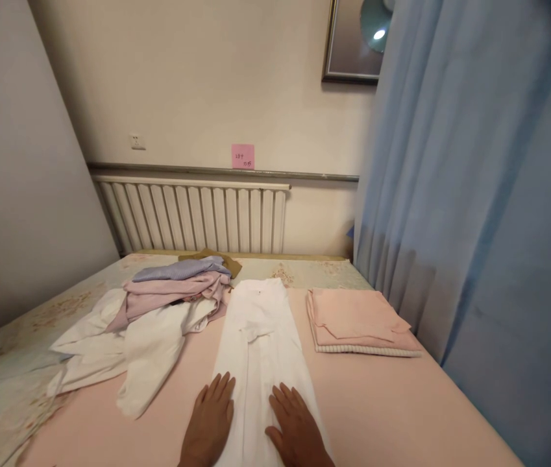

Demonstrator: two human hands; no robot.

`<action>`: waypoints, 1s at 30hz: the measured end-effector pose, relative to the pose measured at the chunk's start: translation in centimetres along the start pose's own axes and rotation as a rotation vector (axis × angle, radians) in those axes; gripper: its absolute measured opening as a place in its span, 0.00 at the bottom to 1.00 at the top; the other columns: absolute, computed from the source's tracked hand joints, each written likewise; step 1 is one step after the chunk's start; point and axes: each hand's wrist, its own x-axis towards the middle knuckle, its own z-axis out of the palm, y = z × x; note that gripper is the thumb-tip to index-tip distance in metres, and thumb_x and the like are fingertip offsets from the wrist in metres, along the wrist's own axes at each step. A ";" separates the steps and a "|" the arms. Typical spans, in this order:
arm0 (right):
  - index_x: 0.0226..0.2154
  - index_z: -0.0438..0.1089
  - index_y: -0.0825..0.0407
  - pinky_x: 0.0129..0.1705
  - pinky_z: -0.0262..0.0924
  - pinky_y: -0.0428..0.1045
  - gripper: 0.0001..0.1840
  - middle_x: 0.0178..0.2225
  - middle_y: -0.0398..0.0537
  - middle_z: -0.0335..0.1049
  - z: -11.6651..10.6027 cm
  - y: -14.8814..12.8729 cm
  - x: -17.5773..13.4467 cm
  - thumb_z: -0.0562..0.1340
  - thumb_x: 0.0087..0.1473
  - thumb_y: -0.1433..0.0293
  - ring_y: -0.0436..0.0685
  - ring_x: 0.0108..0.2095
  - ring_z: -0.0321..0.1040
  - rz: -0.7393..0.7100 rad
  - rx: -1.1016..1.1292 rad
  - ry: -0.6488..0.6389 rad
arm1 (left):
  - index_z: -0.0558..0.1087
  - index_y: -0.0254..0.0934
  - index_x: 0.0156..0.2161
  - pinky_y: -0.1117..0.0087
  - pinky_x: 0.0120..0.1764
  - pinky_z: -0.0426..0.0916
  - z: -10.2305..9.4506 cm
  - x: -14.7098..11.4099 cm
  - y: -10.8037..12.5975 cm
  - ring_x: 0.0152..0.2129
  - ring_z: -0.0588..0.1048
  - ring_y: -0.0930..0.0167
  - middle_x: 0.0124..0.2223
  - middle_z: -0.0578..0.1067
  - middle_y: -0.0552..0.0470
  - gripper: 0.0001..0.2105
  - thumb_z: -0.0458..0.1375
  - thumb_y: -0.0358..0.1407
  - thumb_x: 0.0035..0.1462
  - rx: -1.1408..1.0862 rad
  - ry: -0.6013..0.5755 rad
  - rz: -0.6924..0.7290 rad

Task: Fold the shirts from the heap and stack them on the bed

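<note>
A white shirt (261, 311) lies lengthwise on the pink sheet (377, 408), folded into a long narrow strip, its collar end toward the wall. My left hand (211, 415) rests flat on the strip's left edge, fingers stretched forward. On the right part of the cloth, my right hand (297, 421) also lies flat with its fingers out. Neither hand grips anything. The near end of the shirt runs out of the bottom of the view between my wrists.
Left of the shirt is a loose heap of clothes (172, 292) in white, pink and blue. A folded pink stack (357, 318) sits on the right. Behind the bed stands a radiator (197, 214); a blue curtain (431, 162) hangs along the right side.
</note>
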 end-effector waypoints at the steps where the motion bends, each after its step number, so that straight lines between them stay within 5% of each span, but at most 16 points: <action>1: 0.58 0.60 0.49 0.60 0.54 0.60 0.27 0.60 0.47 0.60 -0.1 0.0 0.0 0.59 0.57 0.61 0.62 0.60 0.55 0.003 -0.002 0.002 | 0.62 0.43 0.60 0.55 0.57 0.55 0.0 0.0 0.0 0.59 0.60 0.63 0.62 0.63 0.52 0.22 0.44 0.36 0.62 -0.001 -0.001 0.000; 30: 0.58 0.61 0.49 0.62 0.52 0.59 0.26 0.60 0.47 0.59 -1.2 -0.7 0.2 0.59 0.57 0.63 0.61 0.61 0.53 0.017 -0.021 -0.020 | 0.64 0.40 0.59 0.55 0.57 0.56 -0.7 0.2 0.4 0.58 0.62 0.63 0.61 0.65 0.50 0.22 0.43 0.36 0.61 -0.048 0.009 -0.028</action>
